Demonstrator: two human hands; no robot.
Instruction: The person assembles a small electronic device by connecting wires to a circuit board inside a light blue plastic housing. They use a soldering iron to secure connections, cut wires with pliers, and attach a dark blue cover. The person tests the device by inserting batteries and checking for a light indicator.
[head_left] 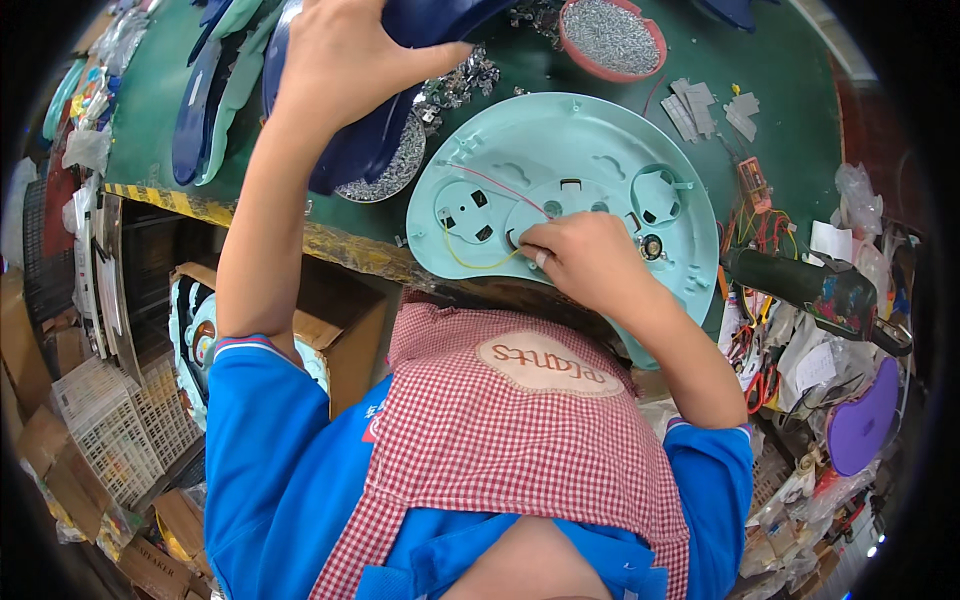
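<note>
"Was any lettering visible?"
"Yes, on the red-checked apron (pixel 540 455). Its pale patch (pixel 548 366) bore one word in reddish-brown letters, upside down to the wearer."
"Anything else on the clothing?"
"Small white characters stood on the blue shirt (pixel 268 445), just left of the apron and beside a red mark, too small to make out."
"And elsewhere?"
"A cardboard box (pixel 150 577) at the near left carried dark capitals."

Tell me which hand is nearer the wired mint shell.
Right. The right hand is over the mint shell, at its lower middle; the left hand is up and left of it, by a navy part.
</note>
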